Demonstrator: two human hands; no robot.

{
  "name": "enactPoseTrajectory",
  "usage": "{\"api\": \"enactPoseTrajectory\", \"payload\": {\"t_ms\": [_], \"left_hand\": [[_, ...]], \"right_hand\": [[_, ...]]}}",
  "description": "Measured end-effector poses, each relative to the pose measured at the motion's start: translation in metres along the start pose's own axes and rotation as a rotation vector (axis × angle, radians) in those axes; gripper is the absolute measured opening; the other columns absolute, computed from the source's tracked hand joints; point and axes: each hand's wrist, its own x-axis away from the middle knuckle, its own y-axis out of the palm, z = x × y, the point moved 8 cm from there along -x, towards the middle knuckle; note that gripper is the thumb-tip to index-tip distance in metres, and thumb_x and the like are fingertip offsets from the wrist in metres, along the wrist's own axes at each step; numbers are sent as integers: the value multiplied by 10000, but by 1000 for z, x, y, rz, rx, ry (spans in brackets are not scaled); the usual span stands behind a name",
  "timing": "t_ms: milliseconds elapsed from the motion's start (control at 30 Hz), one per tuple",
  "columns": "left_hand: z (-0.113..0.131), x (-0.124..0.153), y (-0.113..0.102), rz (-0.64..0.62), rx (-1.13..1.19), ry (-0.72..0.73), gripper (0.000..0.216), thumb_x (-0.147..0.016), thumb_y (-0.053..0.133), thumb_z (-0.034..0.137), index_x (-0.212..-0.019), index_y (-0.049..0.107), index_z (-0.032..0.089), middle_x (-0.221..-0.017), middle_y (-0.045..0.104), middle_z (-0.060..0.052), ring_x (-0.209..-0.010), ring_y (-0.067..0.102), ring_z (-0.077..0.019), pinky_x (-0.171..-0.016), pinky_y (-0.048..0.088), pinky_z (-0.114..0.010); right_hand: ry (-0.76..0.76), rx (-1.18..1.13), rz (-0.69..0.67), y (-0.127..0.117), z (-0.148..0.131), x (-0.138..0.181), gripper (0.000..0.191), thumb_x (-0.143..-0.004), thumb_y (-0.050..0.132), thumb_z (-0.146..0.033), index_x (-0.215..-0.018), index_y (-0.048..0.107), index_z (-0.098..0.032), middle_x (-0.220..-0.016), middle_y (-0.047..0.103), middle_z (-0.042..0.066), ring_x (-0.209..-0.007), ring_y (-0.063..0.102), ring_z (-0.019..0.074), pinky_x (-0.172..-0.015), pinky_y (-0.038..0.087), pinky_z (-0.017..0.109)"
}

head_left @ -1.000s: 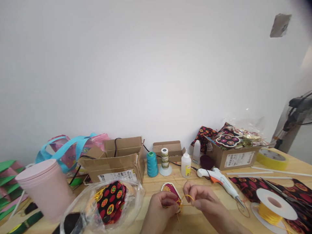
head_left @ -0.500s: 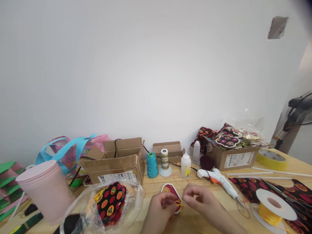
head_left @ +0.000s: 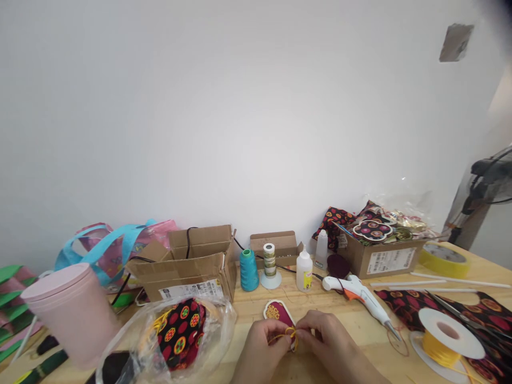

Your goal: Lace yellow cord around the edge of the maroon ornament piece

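A dark red sachet-like piece (head_left: 283,314) with a cream border and gold embroidery lies on the wooden table, its near end hidden by my hands. Over that end, yellow cord (head_left: 291,332) forms small loops. My left hand (head_left: 267,341) pinches the cord from the left, thumb against fingers. From the right, my right hand (head_left: 320,336) pinches the same cord, its fingertips nearly meeting the left ones. The exact shape of the knot is partly covered by the fingers.
Beyond my hands stand a teal thread cone (head_left: 249,271), a glue bottle (head_left: 304,271) and a glue gun (head_left: 362,298). A spool of yellow cord (head_left: 450,336) and scissors (head_left: 460,314) are on the right. Leftward are a plastic bag (head_left: 222,325), cardboard box (head_left: 180,272) and pink cup (head_left: 72,320).
My right hand has moved left and down to meet my left hand at the cord. The cord now shows as small loops between the fingertips.
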Motion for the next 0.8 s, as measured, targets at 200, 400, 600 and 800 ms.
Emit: {"api": "enactPoseTrajectory", "payload": {"t_ms": [200,400,600,800], "left_hand": [[3,0,3,-18,0,0,193,-585,610,290,-645,650,111,-549,633,-29,-518,531,-128,-494,368,-205],[-1,0,-1,59,1,-51,150,-530,637,252,-591,630,115,-465,587,6,-453,488,-111,-453,329,-197],[-1,0,1,43,6,-90,136,-527,628,248,-571,615,120,-494,611,-3,-478,510,-130,-478,342,-214],[0,2,1,29,19,-79,185,-523,648,282,-581,626,107,-515,610,-12,-498,506,-128,-492,340,-211]], "right_hand": [[82,-24,29,4,12,-1,205,-700,455,-226,-653,649,-180,-554,568,-1,-521,470,117,-461,315,193],[107,26,53,1,13,-4,190,-646,453,-181,-563,623,-164,-484,492,-16,-462,406,101,-432,283,193],[68,-75,128,-8,8,-3,179,-654,433,-158,-569,590,-164,-536,469,-21,-500,410,102,-463,305,197],[173,-479,80,2,14,-3,156,-663,476,-256,-580,556,-152,-530,483,-28,-489,426,96,-447,311,192]]}}
